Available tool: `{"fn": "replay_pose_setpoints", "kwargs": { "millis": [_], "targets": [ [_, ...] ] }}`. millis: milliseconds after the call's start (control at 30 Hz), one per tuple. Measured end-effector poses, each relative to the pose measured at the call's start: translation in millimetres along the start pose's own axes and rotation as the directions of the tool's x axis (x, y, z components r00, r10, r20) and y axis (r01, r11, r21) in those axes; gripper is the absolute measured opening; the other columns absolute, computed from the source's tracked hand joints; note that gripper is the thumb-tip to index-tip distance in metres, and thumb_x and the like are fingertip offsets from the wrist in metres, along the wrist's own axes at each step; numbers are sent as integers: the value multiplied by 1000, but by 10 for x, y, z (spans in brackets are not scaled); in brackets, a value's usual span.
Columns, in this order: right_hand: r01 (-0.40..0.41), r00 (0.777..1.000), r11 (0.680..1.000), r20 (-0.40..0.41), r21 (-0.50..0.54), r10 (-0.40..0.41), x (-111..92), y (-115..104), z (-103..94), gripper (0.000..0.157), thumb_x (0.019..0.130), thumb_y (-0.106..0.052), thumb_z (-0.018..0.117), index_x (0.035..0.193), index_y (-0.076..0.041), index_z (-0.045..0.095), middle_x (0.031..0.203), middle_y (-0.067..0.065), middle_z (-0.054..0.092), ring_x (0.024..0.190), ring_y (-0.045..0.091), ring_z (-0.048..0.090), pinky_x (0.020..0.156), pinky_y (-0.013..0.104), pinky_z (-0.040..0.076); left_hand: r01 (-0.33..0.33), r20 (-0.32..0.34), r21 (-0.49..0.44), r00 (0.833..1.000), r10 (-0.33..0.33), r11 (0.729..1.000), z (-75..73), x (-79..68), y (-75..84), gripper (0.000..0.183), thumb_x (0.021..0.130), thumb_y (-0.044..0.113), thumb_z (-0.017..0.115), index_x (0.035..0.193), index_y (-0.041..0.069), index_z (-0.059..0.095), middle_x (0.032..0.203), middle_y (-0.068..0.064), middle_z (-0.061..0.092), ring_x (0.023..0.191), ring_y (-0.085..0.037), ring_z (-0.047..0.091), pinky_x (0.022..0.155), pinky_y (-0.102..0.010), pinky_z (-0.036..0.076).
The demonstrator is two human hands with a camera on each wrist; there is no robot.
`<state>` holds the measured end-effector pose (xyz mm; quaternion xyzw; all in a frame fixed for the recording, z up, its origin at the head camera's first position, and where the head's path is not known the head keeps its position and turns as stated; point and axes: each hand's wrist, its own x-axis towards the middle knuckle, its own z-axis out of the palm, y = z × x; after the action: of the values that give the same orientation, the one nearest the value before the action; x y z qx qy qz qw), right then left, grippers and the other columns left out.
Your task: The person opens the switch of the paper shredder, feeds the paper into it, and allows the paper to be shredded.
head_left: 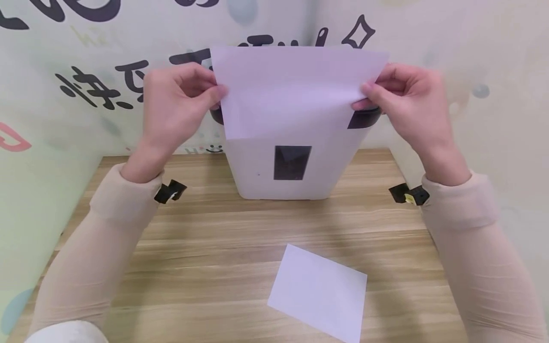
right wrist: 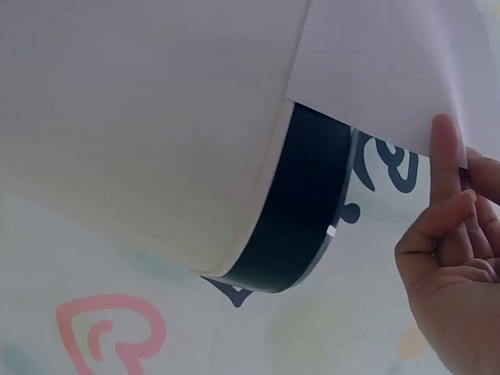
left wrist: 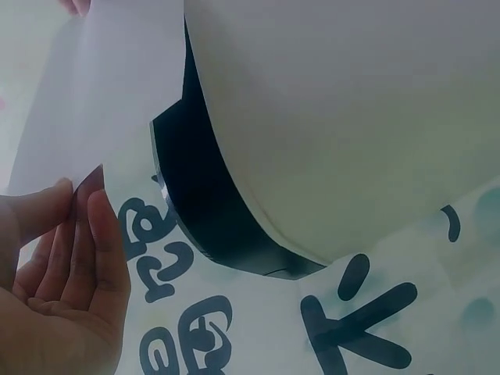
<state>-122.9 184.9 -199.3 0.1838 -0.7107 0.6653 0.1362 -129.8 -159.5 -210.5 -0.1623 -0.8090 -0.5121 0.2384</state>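
Both hands hold up a sheet of white paper (head_left: 296,90) by its side edges, in front of and over the top of a paper shredder (head_left: 257,176). My left hand (head_left: 173,102) pinches the left edge between thumb and fingers; the left wrist view shows this hand (left wrist: 66,273) beside the shredder's black top (left wrist: 203,195). At the opposite edge, my right hand (head_left: 413,105) grips the paper with thumb and fingers, also in the right wrist view (right wrist: 453,250). The sheet's lower part hangs over the shredder's white front and hides most of the black top.
A smaller piece of white paper (head_left: 321,290) lies on the wooden table (head_left: 206,247), nearer to me than the shredder. The shredder has a dark window (head_left: 292,163) in its front. A wall with printed lettering (head_left: 92,88) stands close behind and along both sides.
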Motion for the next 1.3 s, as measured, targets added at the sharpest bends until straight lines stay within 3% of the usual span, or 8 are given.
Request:
{"fn": "replay_pose_setpoints", "kwargs": {
  "millis": [167, 300, 467, 667, 833, 967, 1133, 1300],
  "targets": [
    [-41, 999, 998, -26, -44, 40, 61, -100, -17, 17, 82, 1, 79, 96, 9, 74, 75, 13, 74, 66, 20, 71, 66, 16, 49, 8, -9, -6, 1000, -8, 1000, -26, 99, 24, 3, 85, 5, 76, 87, 3, 75, 75, 8, 72, 63, -14, 67, 68, -21, 54],
    [-47, 997, 993, -65, -111, 40, 115, -179, -16, 16, 81, -2, 80, 92, 8, 76, 69, 12, 72, 66, 19, 70, 55, 19, 41, 27, -8, -34, 1000, -27, 999, -52, 170, 62, 2, 85, 5, 76, 87, 5, 76, 75, 7, 72, 64, -15, 67, 65, -22, 53],
    [-45, 995, 995, -91, -94, 36, 216, -240, -19, 13, 79, 0, 80, 89, 9, 76, 69, 13, 72, 59, 21, 68, 54, 22, 53, 24, -10, -41, 1000, -24, 999, -69, 254, 122, 3, 85, 5, 76, 88, 4, 76, 76, 6, 72, 65, -15, 67, 68, -21, 54],
    [-22, 994, 998, -111, -52, 16, 337, -267, -52, 12, 77, 6, 78, 87, 11, 75, 70, 13, 71, 49, 20, 64, 55, 23, 54, -1, -18, -33, 1000, 0, 999, -62, 363, 174, 4, 85, 5, 77, 84, 9, 76, 73, 8, 71, 66, -13, 67, 64, -20, 51],
    [0, 992, 1000, -124, -23, -3, 402, -307, -53, 12, 76, 8, 78, 86, 12, 75, 70, 14, 71, 49, 21, 63, 55, 22, 51, -19, -22, -55, 1000, 18, 998, -74, 427, 197, 3, 84, 6, 78, 86, 5, 76, 74, 5, 71, 66, -15, 67, 68, -19, 53],
    [-13, 991, 993, -133, -120, -3, 432, -348, -34, 9, 77, 5, 77, 86, 10, 76, 68, 11, 72, 51, 20, 65, 50, 20, 43, -27, -28, -47, 999, 26, 999, -85, 454, 193, 4, 84, 6, 78, 87, 4, 76, 75, 4, 71, 66, -14, 67, 70, -18, 54],
    [3, 990, 959, -132, -283, -42, 503, -381, -21, 8, 81, 0, 76, 86, 5, 78, 66, 4, 72, 54, 16, 66, 50, 20, 39, -46, -36, -27, 998, 45, 999, -82, 495, 172, 4, 84, 7, 77, 82, 9, 75, 75, 4, 71, 66, -13, 67, 70, -17, 54],
    [45, 989, 956, -120, -288, -83, 585, -365, -26, 7, 82, 0, 75, 84, 6, 78, 68, 5, 71, 56, 16, 66, 47, 20, 36, -61, -43, -3, 997, 61, 998, -79, 553, 160, 2, 86, 7, 76, 85, 8, 76, 81, -1, 74, 69, -10, 68, 71, -17, 54]
  ]
}}
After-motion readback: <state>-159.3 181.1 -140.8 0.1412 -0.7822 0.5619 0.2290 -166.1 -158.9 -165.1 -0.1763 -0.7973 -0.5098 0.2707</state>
